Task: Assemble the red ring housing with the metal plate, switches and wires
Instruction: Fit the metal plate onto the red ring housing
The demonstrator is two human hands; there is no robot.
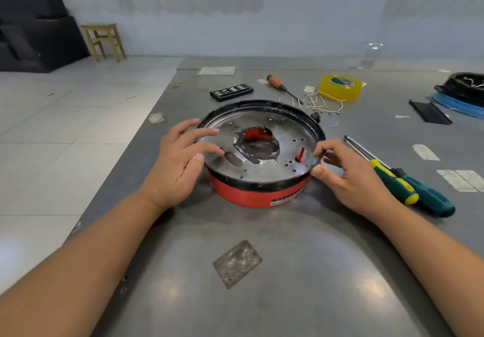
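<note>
The red ring housing [251,195] stands in the middle of the grey table, with a black rim on top. The round metal plate [262,169] lies inside that rim; it has a ragged hole in its centre and several small holes. My left hand [180,161] lies on the plate's left edge, fingers spread and nearly straight, thumb against the rim. My right hand [348,171] pinches the rim on the right between thumb and fingertips. Pale wires [324,103] lie loose behind the housing. A small black switch part [316,116] sits at the far right of the rim.
Two green and yellow screwdrivers [403,179] lie just right of my right hand. Behind the housing are an orange-handled screwdriver [280,85], a black bit case [231,91], a yellow tape roll [340,88] and small screws [334,124]. A black part on blue plastic [463,93] sits at far right.
</note>
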